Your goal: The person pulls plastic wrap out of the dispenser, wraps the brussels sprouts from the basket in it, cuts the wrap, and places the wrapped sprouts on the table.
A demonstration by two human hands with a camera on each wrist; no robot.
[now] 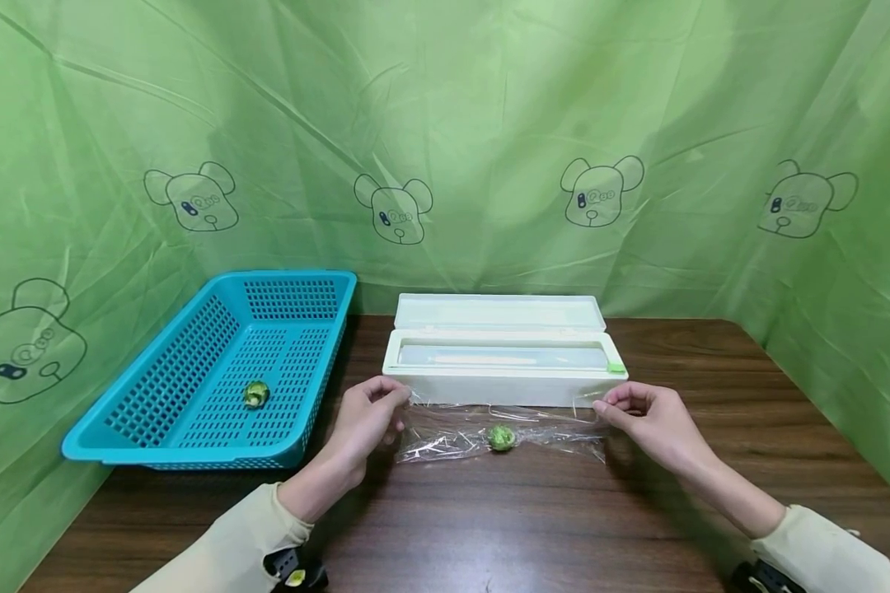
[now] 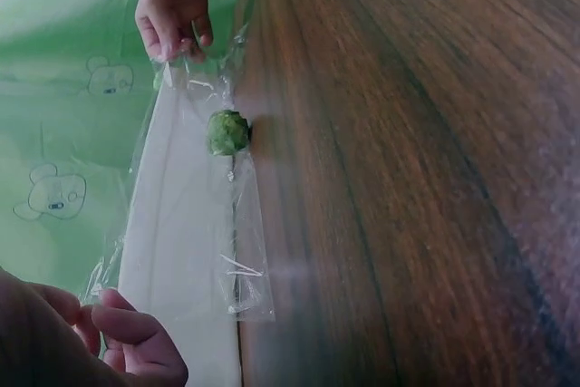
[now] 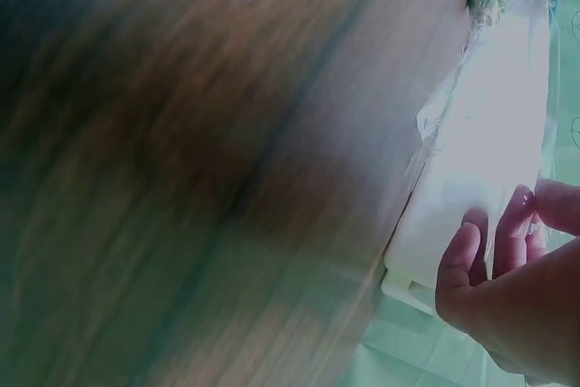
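Note:
A strip of clear plastic wrap [image 1: 445,441] stretches between both hands, in front of a white wrap dispenser box [image 1: 504,389]. A small round green vegetable [image 1: 500,437], like a Brussels sprout, lies on the wrap near its middle. My left hand [image 1: 367,424] pinches the far left corner of the wrap between thumb and fingers. At the opposite corner, my right hand [image 1: 648,420] pinches the wrap the same way. In the left wrist view the film hangs loosely between the hands, with the green vegetable [image 2: 228,132] beside the box's front wall.
A blue perforated basket [image 1: 297,453] stands on the left of the brown wooden table [image 1: 504,527], with another small green vegetable [image 1: 255,394] in it. The dispenser's lid [image 1: 499,312] is raised at the back. A green curtain [image 1: 489,99] hangs behind and at the sides.

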